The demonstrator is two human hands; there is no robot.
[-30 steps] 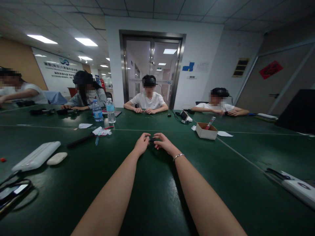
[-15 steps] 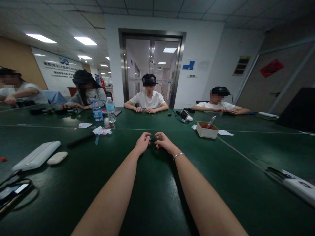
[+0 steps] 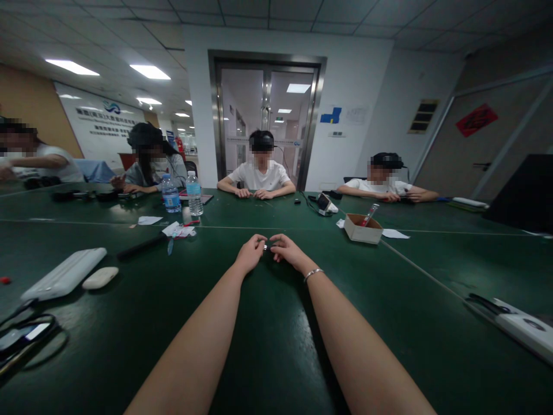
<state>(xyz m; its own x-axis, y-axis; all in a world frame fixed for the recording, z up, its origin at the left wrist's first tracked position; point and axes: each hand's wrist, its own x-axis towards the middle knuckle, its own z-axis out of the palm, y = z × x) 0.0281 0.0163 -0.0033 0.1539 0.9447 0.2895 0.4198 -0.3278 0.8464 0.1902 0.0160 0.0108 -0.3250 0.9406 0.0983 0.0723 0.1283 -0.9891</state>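
Both my arms stretch out over the dark green table (image 3: 276, 346). My left hand (image 3: 249, 253) and my right hand (image 3: 288, 251) meet near the table's middle, fingertips pinched on a small dark object (image 3: 267, 246) held between them. The object is tiny and mostly hidden by my fingers; a small pale glint shows on it. A thin bracelet (image 3: 313, 274) circles my right wrist.
A small cardboard box (image 3: 363, 229) with a red pen stands to the right. At left lie a white case (image 3: 64, 275), a white oval thing (image 3: 100, 278), two water bottles (image 3: 194, 195) and paper scraps (image 3: 179, 230). Several people sit around the far side. A white device (image 3: 522, 328) lies at right.
My hands stay together on the small object, with only slight finger shifts. The person at the far left has moved an arm a little.
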